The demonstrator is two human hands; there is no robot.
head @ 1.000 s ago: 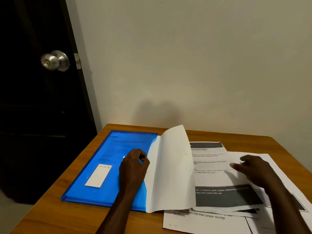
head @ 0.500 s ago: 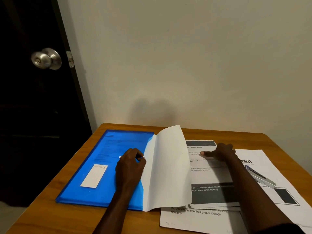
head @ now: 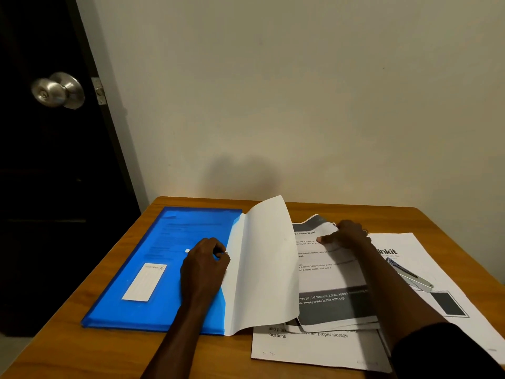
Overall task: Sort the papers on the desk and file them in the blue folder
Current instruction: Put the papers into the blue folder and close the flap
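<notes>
Nearest us a white printed sheet (head: 314, 348) lies flat on the brown wooden desk (head: 68, 348). On it sits the loose stack of black-and-white printed papers (head: 333, 305), and our right hand (head: 345, 236) clasps its far edge. Light and floppy, these will likely sag and fan, so we judge a hold along one short edge best. Our left hand (head: 203, 265) pinches the curled blank white sheet (head: 265, 266) at the mouth of the flat translucent blue plastic folder (head: 153, 258); it overhangs the stack. A silver stapler-like tool (head: 412, 279) rests further right.
</notes>
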